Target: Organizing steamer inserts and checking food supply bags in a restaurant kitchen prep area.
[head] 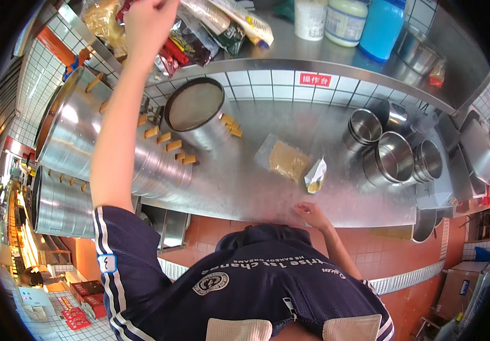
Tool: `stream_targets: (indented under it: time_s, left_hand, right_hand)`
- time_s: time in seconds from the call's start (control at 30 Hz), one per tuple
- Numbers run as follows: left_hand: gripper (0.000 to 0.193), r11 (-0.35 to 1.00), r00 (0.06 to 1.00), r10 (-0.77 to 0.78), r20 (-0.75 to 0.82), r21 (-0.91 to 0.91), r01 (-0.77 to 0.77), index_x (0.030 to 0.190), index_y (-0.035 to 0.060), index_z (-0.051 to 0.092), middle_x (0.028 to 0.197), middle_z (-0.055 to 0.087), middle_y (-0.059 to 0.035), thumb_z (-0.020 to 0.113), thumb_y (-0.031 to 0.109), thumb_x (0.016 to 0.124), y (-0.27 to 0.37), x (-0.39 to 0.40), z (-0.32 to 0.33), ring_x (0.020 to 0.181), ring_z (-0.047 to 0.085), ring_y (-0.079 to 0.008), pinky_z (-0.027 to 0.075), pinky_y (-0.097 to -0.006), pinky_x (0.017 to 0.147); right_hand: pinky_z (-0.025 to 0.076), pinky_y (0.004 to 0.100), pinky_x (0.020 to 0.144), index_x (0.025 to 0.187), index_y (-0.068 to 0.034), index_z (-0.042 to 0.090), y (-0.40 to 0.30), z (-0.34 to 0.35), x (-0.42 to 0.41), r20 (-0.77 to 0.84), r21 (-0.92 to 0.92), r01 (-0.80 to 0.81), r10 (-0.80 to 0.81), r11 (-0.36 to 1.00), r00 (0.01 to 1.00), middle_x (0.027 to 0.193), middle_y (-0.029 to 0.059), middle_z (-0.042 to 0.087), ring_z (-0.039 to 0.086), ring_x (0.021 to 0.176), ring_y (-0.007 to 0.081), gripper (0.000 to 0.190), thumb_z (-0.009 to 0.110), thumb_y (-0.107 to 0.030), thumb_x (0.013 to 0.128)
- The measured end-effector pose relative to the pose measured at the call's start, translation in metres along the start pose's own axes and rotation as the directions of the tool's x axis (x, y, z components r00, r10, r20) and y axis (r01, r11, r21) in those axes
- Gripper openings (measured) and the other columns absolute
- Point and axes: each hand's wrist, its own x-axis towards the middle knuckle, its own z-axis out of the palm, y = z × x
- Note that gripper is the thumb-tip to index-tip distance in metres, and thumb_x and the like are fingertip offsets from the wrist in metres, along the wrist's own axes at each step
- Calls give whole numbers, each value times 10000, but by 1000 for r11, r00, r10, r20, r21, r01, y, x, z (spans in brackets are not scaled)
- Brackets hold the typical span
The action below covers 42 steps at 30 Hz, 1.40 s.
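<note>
My left hand [151, 21] is raised over the upper steel shelf, among plastic food packets [193, 36]. Its fingers run past the top of the view, so any hold is hidden. Low over the front of the steel worktop [240, 183], my right hand [313, 215] has loosely curled fingers; I see nothing clearly in it. Ahead of that hand lies a small white and yellow packet [315, 175], crumpled at the top. Beside it, a clear plastic bag [287, 160] of tan powder lies flat.
Large steel pots [78, 128] with wooden tabs crowd the left; another lidded steel drum [196, 111] stands behind. Several steel pots [392, 155] are at right. The shelf edge [313, 65] overhangs the back and carries a white tub [310, 19], a jar [346, 21] and a blue container [382, 30].
</note>
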Motion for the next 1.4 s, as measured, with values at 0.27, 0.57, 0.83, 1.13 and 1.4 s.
stream_targets:
  time_s: [0.27,0.57,0.83,1.13,1.4]
  left_hand:
    - [486,858,612,-432,662,92,506,649,10,610,558,546,-129,587,452,850,-121,-288,99,516,503,-186,382,-352,502]
    - [435,537,334,-791,513,321,780,669,15,642,676,638,-126,712,437,749,-208,-490,247,663,626,-244,459,-376,623]
    - [320,391,347,-818,458,1,921,681,-8,660,552,541,-36,753,293,738,-196,-473,279,493,486,-144,406,-318,516]
    - [181,914,862,-226,454,-207,349,656,-23,627,633,543,-106,711,121,727,-56,-323,186,549,553,-251,408,-354,516]
    - [113,972,711,-58,701,-122,201,677,13,659,650,532,-19,701,83,755,32,-109,19,620,516,-108,397,-262,553]
  right_hand:
    - [480,272,666,979,15,654,12,-3,-6,-157,4,-112,111,994,981,809,72,666,596,734,123,258,605,-221,886]
    - [494,282,664,1078,-3,609,5,-21,-32,-228,31,-150,153,988,962,830,108,657,606,710,150,276,611,-186,872]
    - [487,257,637,1091,-1,608,29,-29,-65,-246,120,-183,208,976,947,808,73,646,590,702,120,289,608,-197,879]
    - [481,244,630,1077,-7,611,52,-23,-44,-185,112,-95,115,989,976,813,43,635,588,711,106,259,589,-183,888]
    - [499,283,688,1036,0,636,24,-3,-16,-50,76,-147,151,986,987,837,89,665,615,752,151,283,621,-227,869]
